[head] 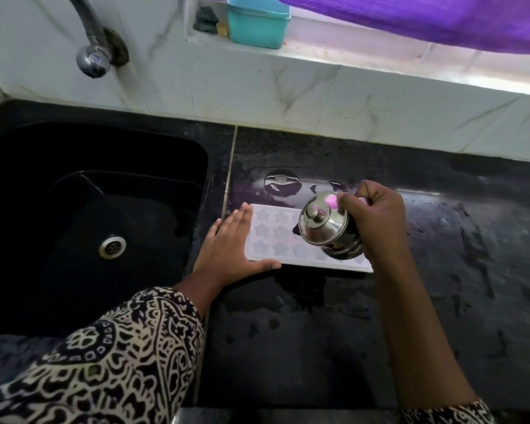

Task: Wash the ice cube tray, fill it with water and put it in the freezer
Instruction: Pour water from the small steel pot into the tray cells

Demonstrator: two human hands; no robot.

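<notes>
Your ice cube tray (276, 237), white with star-shaped cells, lies flat on the wet black counter (318, 332), just right of the seam that borders the sink (74, 224). Your left hand (230, 243) is flat and relaxed at the tray's left end. Its fingers are straight and lie over the near-left corner, and the thumb stretches along the tray's front edge. Your right hand (377, 218) is clenched around a small lidded steel pot (325, 224), with the fingers curled at its upper right side. The pot is tipped over the right half of the tray, its knobbed lid facing you; whether water is coming out cannot be told. Puddles of water (280, 180) sit on the counter just behind the tray. The sink's drain (112, 246) shows at the left, and the tap (92, 53) is on the wall above it. A teal box (257, 22) stands on the ledge, under a purple cloth (441, 19). Your patterned sleeve (104, 347) covers the left forearm.
</notes>
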